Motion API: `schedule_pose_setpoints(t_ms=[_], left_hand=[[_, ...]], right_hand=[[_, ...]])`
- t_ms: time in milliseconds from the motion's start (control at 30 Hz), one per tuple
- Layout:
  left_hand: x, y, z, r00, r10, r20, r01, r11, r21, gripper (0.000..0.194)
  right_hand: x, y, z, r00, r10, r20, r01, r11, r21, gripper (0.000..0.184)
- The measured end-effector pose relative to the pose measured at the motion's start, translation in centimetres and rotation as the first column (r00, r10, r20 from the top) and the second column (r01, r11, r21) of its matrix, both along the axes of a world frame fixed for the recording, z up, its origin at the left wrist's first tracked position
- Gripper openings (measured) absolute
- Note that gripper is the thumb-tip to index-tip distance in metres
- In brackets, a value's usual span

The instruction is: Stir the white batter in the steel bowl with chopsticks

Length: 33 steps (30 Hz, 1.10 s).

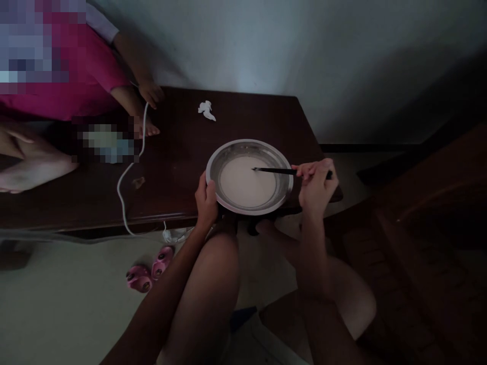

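A round metal bowl sits at the front edge of the dark wooden table, with a smooth whitish liquid inside. My left hand grips its left rim, thumb on the near side. From the right, my right hand is closed around dark chopsticks, seemingly held together as a pair. Their tips reach over the bowl's middle and touch the liquid's surface. The palm side of my right hand is hidden from view.
Crumpled white tissue lies behind the bowl on the table. A white cable crosses the table and hangs over its front edge. Another person in pink sits at the left. Pink shoes stand on the floor; wooden furniture is right.
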<state>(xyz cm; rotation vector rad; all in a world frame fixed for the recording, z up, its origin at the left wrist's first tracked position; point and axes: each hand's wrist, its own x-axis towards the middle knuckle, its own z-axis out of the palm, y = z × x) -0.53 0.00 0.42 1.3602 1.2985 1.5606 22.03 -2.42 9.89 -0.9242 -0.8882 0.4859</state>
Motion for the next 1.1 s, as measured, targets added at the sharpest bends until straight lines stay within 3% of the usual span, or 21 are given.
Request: schedule_pose_setpoints(t_ms=[100, 233, 433, 633, 833, 900, 1033, 1100], left_hand=[[0.0, 0.0, 0.0, 1.0, -0.002, -0.001, 0.002, 1.0, 0.001, 0.05], [0.1, 0.0, 0.0, 1.0, -0.004, 0.005, 0.004, 1.0, 0.0, 0.05], [0.1, 0.0, 0.2, 1.0, -0.007, 0.0, 0.007, 1.0, -0.003, 0.053], [0.2, 0.1, 0.0, 1.0, 0.008, 0.005, -0.008, 1.0, 0.006, 0.053], [0.2, 0.2, 0.0, 1.0, 0.01, 0.01, -0.01, 1.0, 0.015, 0.054], [0.1, 0.2, 0.0, 1.0, 0.015, 0.014, -0.015, 1.0, 0.0, 0.054], [0.1, 0.1, 0.0, 1.0, 0.018, 0.014, -0.018, 1.0, -0.012, 0.054], [0.0, 0.0, 0.0, 1.0, 0.016, 0.017, -0.016, 1.0, -0.013, 0.053]], right_hand=[[1.6, -1.2, 0.8, 1.0, -0.023, 0.005, 0.023, 1.0, -0.012, 0.049], [1.1, -2.5, 0.4, 0.994, 0.109, 0.028, -0.106, 0.99, -0.096, 0.052], [1.2, -1.3, 0.1, 0.922, 0.085, 0.378, -0.011, 0.981, -0.195, 0.054], [3.7, -3.4, 1.9, 0.947, 0.15, 0.285, -0.07, 0.96, -0.272, 0.056], [1.6, -3.7, 0.6, 0.933, 0.307, 0.189, -0.249, 0.927, -0.28, 0.049], [1.5, -3.3, 0.5, 0.933, 0.275, 0.234, -0.212, 0.942, -0.26, 0.042], [2.4, -4.3, 0.8, 0.961, 0.081, 0.265, -0.018, 0.972, -0.234, 0.038], [2.5, -5.4, 0.6, 0.973, 0.062, 0.22, -0.01, 0.973, -0.23, 0.041]])
